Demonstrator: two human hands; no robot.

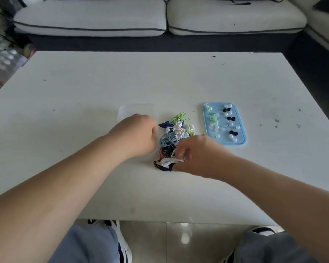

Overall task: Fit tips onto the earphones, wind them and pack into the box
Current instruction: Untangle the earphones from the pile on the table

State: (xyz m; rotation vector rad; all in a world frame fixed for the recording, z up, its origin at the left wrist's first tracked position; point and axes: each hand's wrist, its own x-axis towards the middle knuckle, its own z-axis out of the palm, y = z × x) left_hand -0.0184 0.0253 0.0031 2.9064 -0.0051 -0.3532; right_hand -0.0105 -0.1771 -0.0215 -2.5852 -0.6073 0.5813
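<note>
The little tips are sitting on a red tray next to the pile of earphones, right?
Not quite. The tray is blue, not red, as the head view shows. The tips do sit on it, next to the pile of earphones.

Tangled earphones (174, 135) heap, tips (216, 128) on blue tray (239, 120), clear box (137, 109) beside
</note>
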